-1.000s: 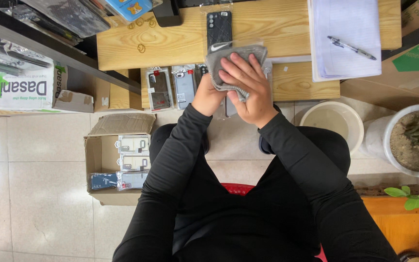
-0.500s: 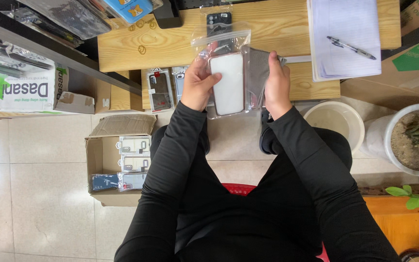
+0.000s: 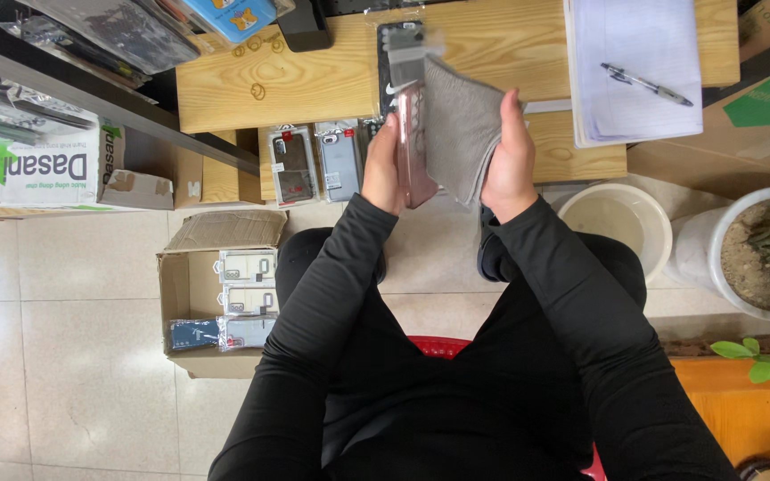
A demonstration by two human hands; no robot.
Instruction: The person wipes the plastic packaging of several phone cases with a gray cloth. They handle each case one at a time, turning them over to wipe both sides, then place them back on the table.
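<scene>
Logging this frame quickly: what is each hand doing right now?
Left hand: closed on a pinkish phone case, held edge-up.
Right hand: closed on a grey cloth, against the case.

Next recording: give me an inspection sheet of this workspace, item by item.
Surface: wooden table, light grain, partly bare.
Job's things: pinkish phone case held on edge; grey cloth against it.
Clutter: packaged phone cases on the lower shelf; paper pad with a pen; black case in clear wrap on the table.
Hands: left hand grips the phone case; right hand holds the cloth.
Cables: nothing seen.
Surroundings: open cardboard box of packaged cases on the tiled floor; white bucket; potted plant; printed carton at left.
</scene>
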